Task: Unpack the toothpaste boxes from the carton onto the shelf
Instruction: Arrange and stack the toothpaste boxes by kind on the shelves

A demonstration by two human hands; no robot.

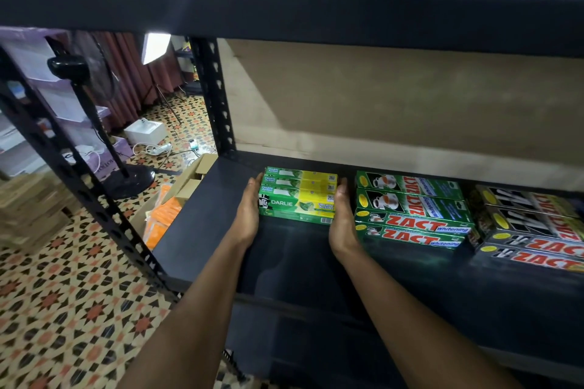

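A stack of green and yellow Darlie toothpaste boxes (298, 196) lies on the black shelf board (205, 218), towards its back left. My left hand (249, 211) presses flat against the stack's left end. My right hand (343, 218) presses against its right end. Both hands clasp the stack between them. Right of it lie stacked green Zact boxes (410, 211), and further right black Zact boxes (531, 227). The open carton (189, 186) stands on the floor left of the shelf, with orange packs showing inside.
A black perforated upright (216, 98) rises at the shelf's back left and another (63, 161) at the front left. A dark upper shelf (284, 0) hangs overhead. A standing fan (94, 110) and cables sit on the patterned tile floor (63, 294).
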